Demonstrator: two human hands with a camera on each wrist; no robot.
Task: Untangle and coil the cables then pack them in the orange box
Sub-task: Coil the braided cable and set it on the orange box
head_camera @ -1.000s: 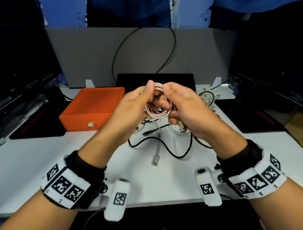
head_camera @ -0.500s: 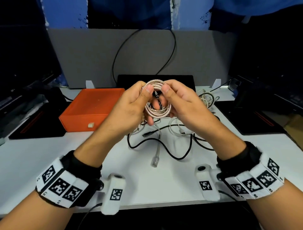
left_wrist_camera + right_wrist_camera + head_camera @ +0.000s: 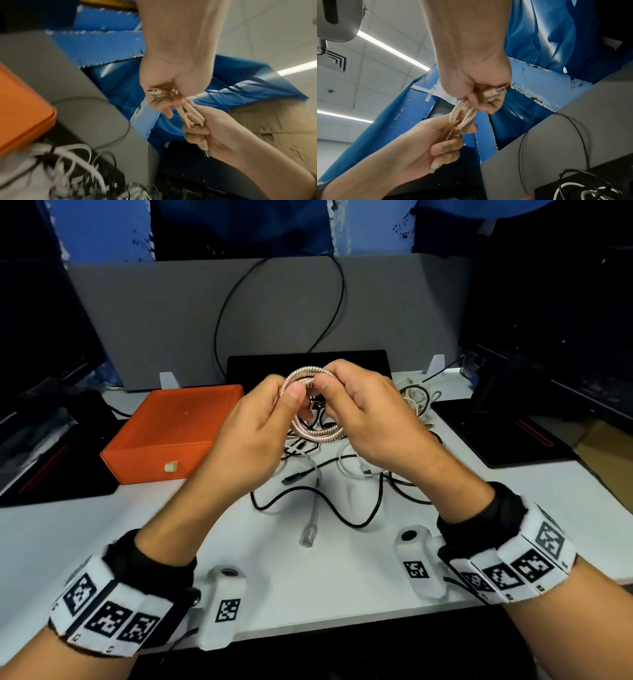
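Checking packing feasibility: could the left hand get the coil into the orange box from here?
Probably yes. The orange box sits open-topped just left of the left hand, with nothing over it. But both the left and right hand grip the coiled pink cable, so the right must release first.

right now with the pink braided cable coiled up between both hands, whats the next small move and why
Probably carry the pink braided cable over to the orange box and set it in. Both hands, left hand and right hand, pinch a finished-looking coil with both plugs tucked in, and the box lies open just left.
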